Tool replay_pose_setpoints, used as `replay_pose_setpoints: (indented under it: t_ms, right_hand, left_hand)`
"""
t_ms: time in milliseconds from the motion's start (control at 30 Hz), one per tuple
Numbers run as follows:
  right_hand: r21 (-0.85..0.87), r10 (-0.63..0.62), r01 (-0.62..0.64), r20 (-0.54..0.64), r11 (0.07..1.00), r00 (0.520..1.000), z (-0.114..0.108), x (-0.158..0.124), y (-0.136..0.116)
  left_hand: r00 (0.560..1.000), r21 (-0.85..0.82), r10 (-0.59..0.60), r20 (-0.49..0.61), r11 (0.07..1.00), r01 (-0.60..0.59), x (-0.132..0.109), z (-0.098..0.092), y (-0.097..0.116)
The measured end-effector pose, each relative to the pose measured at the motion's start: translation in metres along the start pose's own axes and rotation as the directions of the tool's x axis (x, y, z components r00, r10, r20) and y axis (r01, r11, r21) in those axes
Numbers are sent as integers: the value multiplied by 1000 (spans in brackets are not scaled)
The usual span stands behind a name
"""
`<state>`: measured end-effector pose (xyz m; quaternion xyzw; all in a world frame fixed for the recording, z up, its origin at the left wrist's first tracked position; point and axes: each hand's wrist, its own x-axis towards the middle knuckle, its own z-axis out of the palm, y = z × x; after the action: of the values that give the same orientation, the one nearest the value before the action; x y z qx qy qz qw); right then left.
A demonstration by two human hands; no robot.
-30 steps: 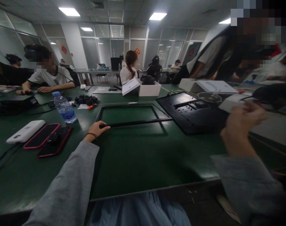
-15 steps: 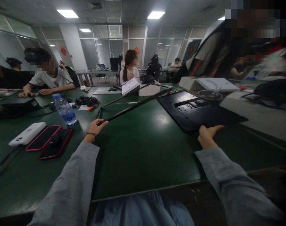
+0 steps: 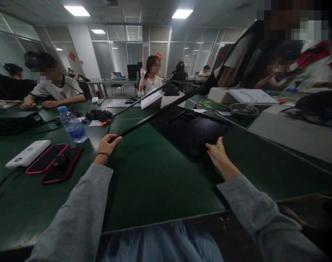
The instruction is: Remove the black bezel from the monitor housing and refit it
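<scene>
Black frame [image 3: 155,114] tilted up by left hand [image 3: 107,144]; right hand [image 3: 217,154] touches panel [image 3: 193,133] edge

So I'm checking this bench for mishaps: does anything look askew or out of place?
One thing: the thin black frame is tilted, its near corner pinched in the left hand and its far end raised off the green table. The right hand touches the black back panel, which lies flat. Nothing looks spilled or broken.
</scene>
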<state>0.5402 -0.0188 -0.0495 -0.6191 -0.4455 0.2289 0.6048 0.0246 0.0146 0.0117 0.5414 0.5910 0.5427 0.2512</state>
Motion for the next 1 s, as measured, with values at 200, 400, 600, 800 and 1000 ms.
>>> replay_pose_setpoints:
  t_ms: [200,400,600,800,1000]
  right_hand:
    - [67,203,-243,367,968,908,10,25,-23]
    - [56,-6,13,-136,998,991,27,60,-13]
    - [367,79,-160,227,916,971,5,58,-31]
    - [-2,-103,103,67,995,992,26,46,-26]
    - [-158,-319,324,53,933,946,35,58,2]
  left_hand:
    - [995,35,96,1,995,-96,3,-2,-2]
    - [969,198,246,24,949,-246,5,-2,-15]
    - [917,417,377,131,818,-396,-6,3,-10]
    - [932,513,284,224,779,-361,-15,6,-3]
    - [913,569,120,391,748,-342,-11,-2,-9]
